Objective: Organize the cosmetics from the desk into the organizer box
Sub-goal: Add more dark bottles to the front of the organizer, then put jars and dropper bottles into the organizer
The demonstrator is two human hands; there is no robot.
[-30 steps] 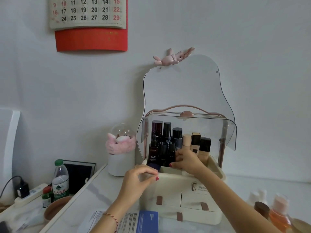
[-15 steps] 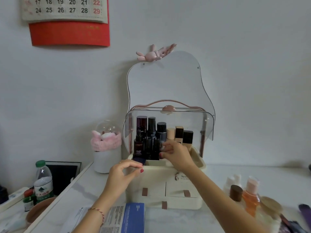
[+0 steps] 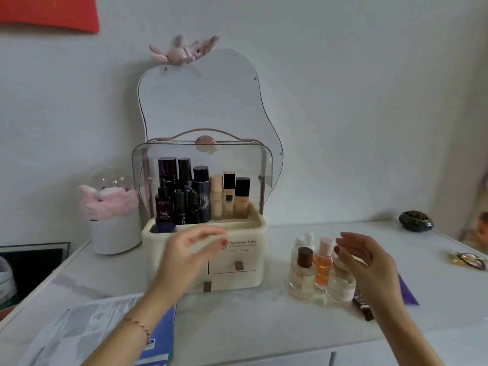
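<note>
Nine bottles (image 3: 202, 194) are standing in the box (image 3: 237, 228); several vials (image 3: 320, 270) are waiting on the counter (image 3: 250, 318); both hands' grips are hanging loose, empty

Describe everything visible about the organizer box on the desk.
The organizer box is cream plastic, upright on the white desk, with a raised clear lid, a pink handle and brown-tabbed drawers, all shut. Dark bottles and beige bottles stand in its top tray. "Serious Life" is printed on the front. The left hand is in front of it; contact is unclear.
</note>
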